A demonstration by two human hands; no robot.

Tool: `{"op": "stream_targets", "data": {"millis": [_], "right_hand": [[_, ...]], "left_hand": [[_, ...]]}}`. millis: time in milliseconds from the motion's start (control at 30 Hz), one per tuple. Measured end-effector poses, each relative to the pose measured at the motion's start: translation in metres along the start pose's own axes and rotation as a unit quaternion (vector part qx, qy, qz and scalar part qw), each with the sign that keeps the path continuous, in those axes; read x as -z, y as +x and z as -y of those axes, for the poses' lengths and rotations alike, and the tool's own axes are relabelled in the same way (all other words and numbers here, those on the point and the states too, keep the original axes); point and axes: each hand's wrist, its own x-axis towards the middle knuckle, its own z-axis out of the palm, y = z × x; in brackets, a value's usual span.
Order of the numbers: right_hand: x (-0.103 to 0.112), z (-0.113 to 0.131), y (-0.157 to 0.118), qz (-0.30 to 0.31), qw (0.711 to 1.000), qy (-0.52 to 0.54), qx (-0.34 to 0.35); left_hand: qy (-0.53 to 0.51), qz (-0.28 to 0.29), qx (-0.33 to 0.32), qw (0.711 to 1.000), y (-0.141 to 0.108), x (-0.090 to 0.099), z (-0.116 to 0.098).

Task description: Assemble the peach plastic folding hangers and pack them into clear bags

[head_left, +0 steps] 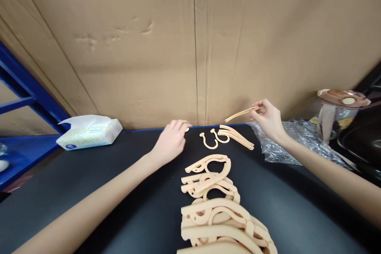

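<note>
My right hand [268,119] pinches one end of a thin, slightly curved cream hanger arm [241,114], raised above the table's far edge. Below it lies a small bundle of similar loose hanger arms [236,137]. Two cream hanger hooks [210,141] rest left of that bundle, one partly overlapped by it. My left hand [172,139] is at the far edge of the table, left of the hooks, fingers bent down and closed. A small cream piece [187,129] peeks out by its fingertips; the rest is hidden. Assembled folding hangers [217,218] lie in an overlapping row nearer me.
A tissue pack [89,133] lies at the back left beside a blue metal frame [26,99]. Crumpled clear plastic [276,143] is under my right forearm. A lidded bottle [339,111] and a dark glossy object [363,139] are at right. A cardboard wall [133,55] closes off the back.
</note>
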Motion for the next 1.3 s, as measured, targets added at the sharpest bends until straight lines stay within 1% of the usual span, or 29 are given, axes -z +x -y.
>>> {"op": "stream_targets", "data": {"millis": [33, 100, 133, 167, 200, 233, 300, 367, 400, 533, 600, 700, 800, 900, 1000, 1100, 1233, 1300], "right_hand": [[0.002, -0.002, -0.001, 0.014, 0.998, -0.055, 0.014], [0.005, -0.004, -0.006, 0.059, 0.986, -0.153, 0.040], [0.007, -0.004, -0.009, 0.085, 0.978, -0.184, 0.049], [0.009, -0.003, -0.013, 0.109, 0.972, -0.198, 0.056], [0.011, -0.001, -0.017, 0.131, 0.967, -0.208, 0.061], [0.012, 0.001, -0.021, 0.154, 0.961, -0.221, 0.066], [0.013, 0.006, -0.029, 0.204, 0.935, -0.276, 0.085], [0.012, 0.012, -0.034, 0.242, 0.905, -0.334, 0.107], [0.011, 0.014, -0.036, 0.253, 0.894, -0.349, 0.118], [0.004, 0.015, -0.040, 0.288, 0.884, -0.334, 0.157], [0.001, 0.012, -0.040, 0.307, 0.878, -0.329, 0.162], [0.001, 0.010, -0.041, 0.311, 0.874, -0.343, 0.149], [0.002, 0.013, -0.044, 0.307, 0.868, -0.365, 0.138], [0.002, 0.020, -0.048, 0.309, 0.858, -0.390, 0.128], [0.001, 0.027, -0.051, 0.309, 0.844, -0.422, 0.121], [0.000, 0.035, -0.052, 0.303, 0.831, -0.452, 0.116], [-0.002, 0.040, -0.051, 0.302, 0.820, -0.469, 0.130], [-0.003, 0.040, -0.052, 0.302, 0.816, -0.473, 0.140]], "left_hand": [[-0.003, 0.030, -0.063, 0.998, 0.002, 0.000, -0.006], [-0.003, 0.096, -0.182, 0.979, 0.006, -0.002, -0.018], [-0.002, 0.125, -0.222, 0.967, 0.009, -0.003, -0.022], [-0.001, 0.149, -0.246, 0.958, 0.012, -0.005, -0.026], [0.000, 0.167, -0.255, 0.952, 0.015, -0.007, -0.029], [0.001, 0.181, -0.259, 0.949, 0.018, -0.010, -0.032], [0.003, 0.192, -0.263, 0.945, 0.025, -0.015, -0.035], [0.001, 0.186, -0.267, 0.946, 0.030, -0.019, -0.036], [-0.001, 0.178, -0.269, 0.946, 0.032, -0.021, -0.036], [-0.007, 0.154, -0.271, 0.950, 0.035, -0.025, -0.035], [-0.006, 0.149, -0.269, 0.952, 0.033, -0.025, -0.033], [-0.007, 0.145, -0.271, 0.952, 0.031, -0.024, -0.028], [-0.007, 0.144, -0.266, 0.953, 0.029, -0.022, -0.022], [-0.004, 0.135, -0.250, 0.959, 0.028, -0.020, -0.018], [0.010, 0.111, -0.226, 0.968, 0.025, -0.019, -0.016], [0.042, 0.093, -0.204, 0.974, 0.024, -0.018, -0.019], [0.068, 0.094, -0.206, 0.972, 0.023, -0.017, -0.027], [0.070, 0.093, -0.197, 0.974, 0.023, -0.016, -0.034]]}}
